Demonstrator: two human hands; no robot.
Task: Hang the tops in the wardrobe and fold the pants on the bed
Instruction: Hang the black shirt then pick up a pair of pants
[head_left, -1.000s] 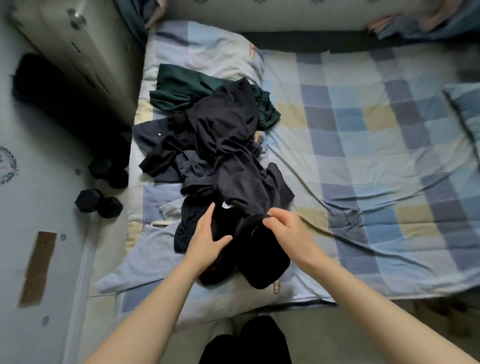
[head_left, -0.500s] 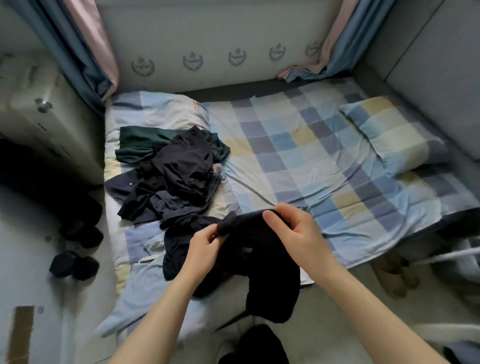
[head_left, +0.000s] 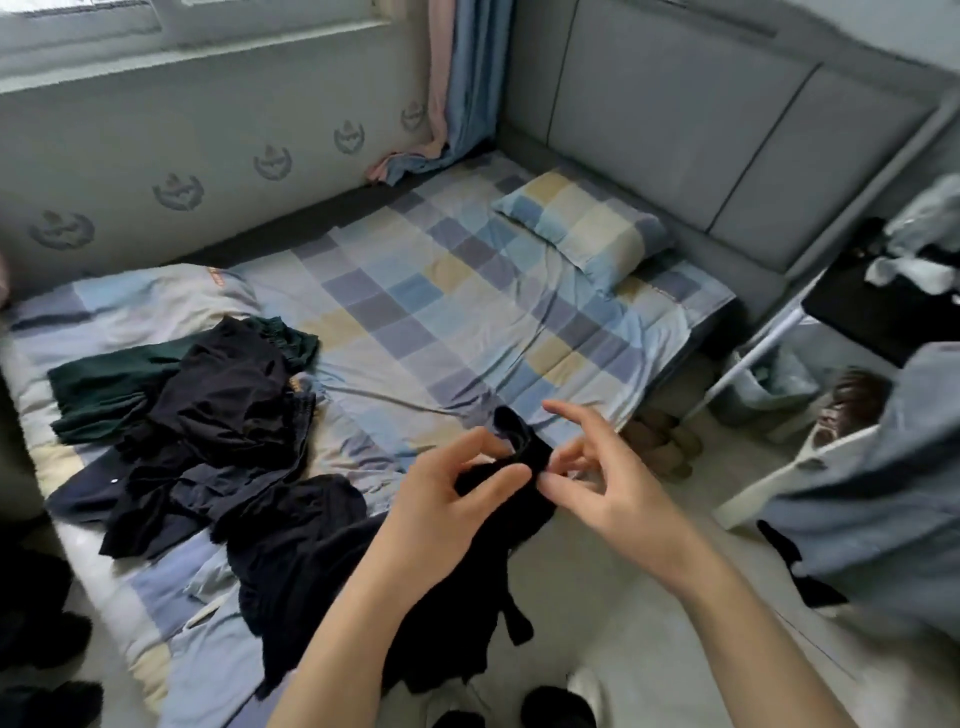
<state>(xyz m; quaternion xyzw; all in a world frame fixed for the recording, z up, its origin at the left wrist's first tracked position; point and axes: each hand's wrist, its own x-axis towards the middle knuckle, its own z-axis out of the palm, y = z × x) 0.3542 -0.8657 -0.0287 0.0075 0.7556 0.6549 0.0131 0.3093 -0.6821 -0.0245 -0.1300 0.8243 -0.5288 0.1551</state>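
Below the centre of the frame, a black garment is held up over the near edge of the bed, its lower part hanging toward the floor. Its upper edge, seemingly a collar or band, is pinched by the left hand between thumb and curled fingers. The same edge is touched by the right hand, thumb and forefinger closing on the fabric while the other fingers are spread wide. Whether a top or pants is held cannot be told.

At centre left, a pile of dark clothes is heaped on the checked bed cover, with a dark green garment beneath it. A checked pillow lies at upper right against a grey padded headboard.

The step in hand is judged to be sorting: one piece is being opened out and identified. Next, the edge would need to be spread between both hands, so that the piece can be hung or folded.

A small orange tag is seen on the bedding; no writing can be read. Crest motifs are printed along the wall.
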